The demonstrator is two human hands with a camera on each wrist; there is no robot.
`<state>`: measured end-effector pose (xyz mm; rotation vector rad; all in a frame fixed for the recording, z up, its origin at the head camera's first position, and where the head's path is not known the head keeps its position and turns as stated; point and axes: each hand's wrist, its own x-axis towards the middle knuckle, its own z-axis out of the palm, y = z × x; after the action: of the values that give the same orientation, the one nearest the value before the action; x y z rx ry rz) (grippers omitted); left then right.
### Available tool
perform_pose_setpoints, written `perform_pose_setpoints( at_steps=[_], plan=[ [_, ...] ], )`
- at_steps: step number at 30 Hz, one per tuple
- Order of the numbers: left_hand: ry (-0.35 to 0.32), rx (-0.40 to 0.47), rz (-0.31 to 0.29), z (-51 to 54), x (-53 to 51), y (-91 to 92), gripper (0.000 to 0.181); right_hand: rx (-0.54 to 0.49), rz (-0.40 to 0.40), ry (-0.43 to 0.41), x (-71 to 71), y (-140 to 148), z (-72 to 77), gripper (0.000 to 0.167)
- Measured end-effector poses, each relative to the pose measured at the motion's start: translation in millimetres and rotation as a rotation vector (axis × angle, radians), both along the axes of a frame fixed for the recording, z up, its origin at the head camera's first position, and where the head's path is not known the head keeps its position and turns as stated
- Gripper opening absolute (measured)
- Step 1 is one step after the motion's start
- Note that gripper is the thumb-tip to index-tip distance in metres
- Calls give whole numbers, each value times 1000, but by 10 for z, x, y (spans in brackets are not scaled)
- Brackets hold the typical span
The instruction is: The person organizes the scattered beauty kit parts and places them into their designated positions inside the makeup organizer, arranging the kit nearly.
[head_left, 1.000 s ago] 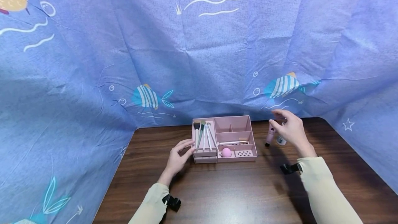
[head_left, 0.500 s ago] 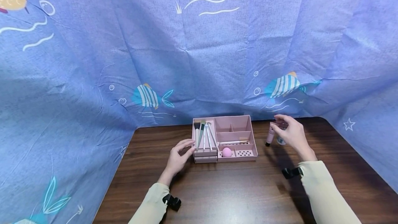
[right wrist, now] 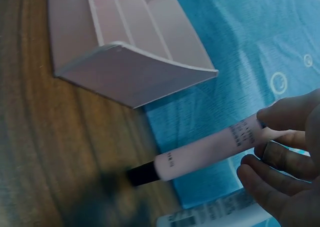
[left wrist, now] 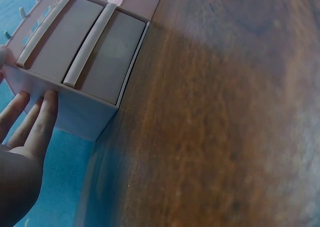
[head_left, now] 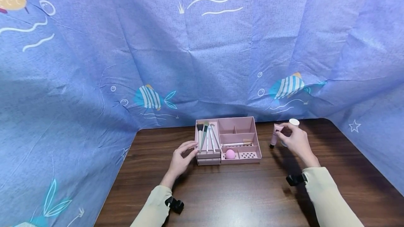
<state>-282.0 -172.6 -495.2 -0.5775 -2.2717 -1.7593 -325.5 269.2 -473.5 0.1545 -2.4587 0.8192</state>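
Observation:
In the head view a pink makeup organizer [head_left: 227, 124] stands at the back of the table. My left hand [head_left: 180, 161] touches its left side; the left wrist view has the fingers [left wrist: 42, 127] extended against the side wall, beside two drawer fronts [left wrist: 100, 52]. At the right, my right hand [head_left: 297, 141] pinches the top end of a pink squeeze tube [head_left: 275, 136] between thumb and finger. The tube [right wrist: 205, 154] stands on its black cap [right wrist: 143, 174]. A white bottle [head_left: 294, 122] is close behind that hand, partly hidden by it.
Several makeup brushes [head_left: 207, 137] lie in the organizer's left tray. A pink sponge ball [head_left: 230, 154] sits in a front compartment, and a slim brush [head_left: 237, 144] lies in the middle one. A blue fish-print cloth [head_left: 202, 62] hangs behind the table [head_left: 233, 192].
My right hand has come down and its thumb and finger have closed on the tube's top. The white bottle's cap now shows above the hand. My left hand has not moved.

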Motion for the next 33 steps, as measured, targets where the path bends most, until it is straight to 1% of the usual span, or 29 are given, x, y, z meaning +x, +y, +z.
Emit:
perform_pose_setpoints(
  at_steps=[3, 6, 10, 14, 20, 25, 28, 33],
  plan=[
    [-1, 10, 0, -5, -2, -3, 29, 10, -7, -36, 0, 16, -69, 27],
    [-9, 6, -1, -3, -4, -4, 30, 14, -10, -64, -10, 37, -144, 23],
    [-9, 6, -3, -9, -6, -8, 29, 3, -7, -81, -33, 45, -219, 19],
    [6, 14, -3, -21, -7, -9, 29, -13, -4, -85, -49, 31, -248, 19],
    [15, 30, -8, -24, -12, 0, 30, -19, -5, -81, -51, 21, -261, 17],
    [16, 4, 10, -13, 1, 2, 29, -26, -11, -81, -59, 10, -256, 17],
    [21, -8, 18, -13, 5, 2, 28, -36, -8, -75, -65, -14, -230, 17],
    [43, 15, 5, -20, -1, 4, 28, -50, 3, -51, -70, -72, -143, 18]
  ],
)
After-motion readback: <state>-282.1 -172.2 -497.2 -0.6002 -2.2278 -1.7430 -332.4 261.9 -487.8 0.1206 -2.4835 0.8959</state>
